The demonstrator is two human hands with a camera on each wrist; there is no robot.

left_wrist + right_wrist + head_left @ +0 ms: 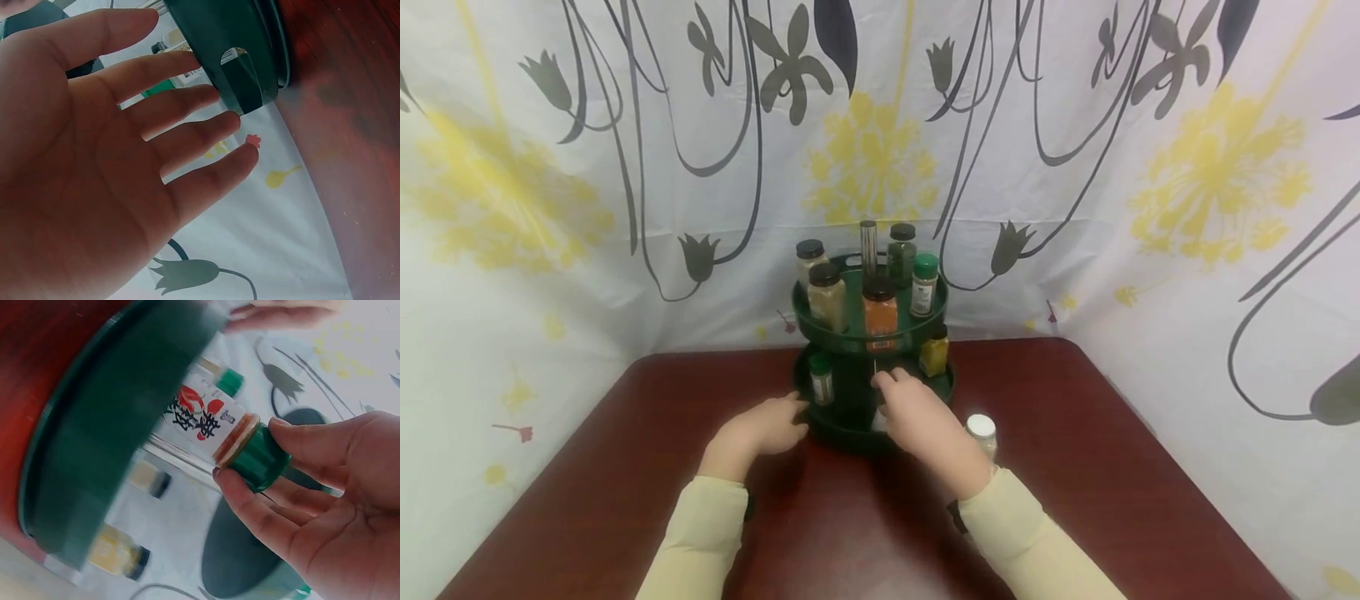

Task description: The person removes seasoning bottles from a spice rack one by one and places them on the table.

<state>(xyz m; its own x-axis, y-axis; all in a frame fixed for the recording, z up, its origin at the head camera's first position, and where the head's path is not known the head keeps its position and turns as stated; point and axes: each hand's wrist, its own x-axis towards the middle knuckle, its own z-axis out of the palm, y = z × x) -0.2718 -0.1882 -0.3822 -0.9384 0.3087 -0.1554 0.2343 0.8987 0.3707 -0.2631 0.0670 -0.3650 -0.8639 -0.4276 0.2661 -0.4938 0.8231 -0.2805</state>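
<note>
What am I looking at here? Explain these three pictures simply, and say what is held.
No machine: a person works with bare hands, wearing three cameras. The head camera looks down on a dark red table with a green two-tier spice carousel full of spice jars; one white-capped jar stands on the table beside it. The left wrist camera shows the left hand, fingers straight, at the carousel's lower rim. The right wrist camera shows the right hand pinching the green cap of a labelled spice jar at the lower tier.
</note>
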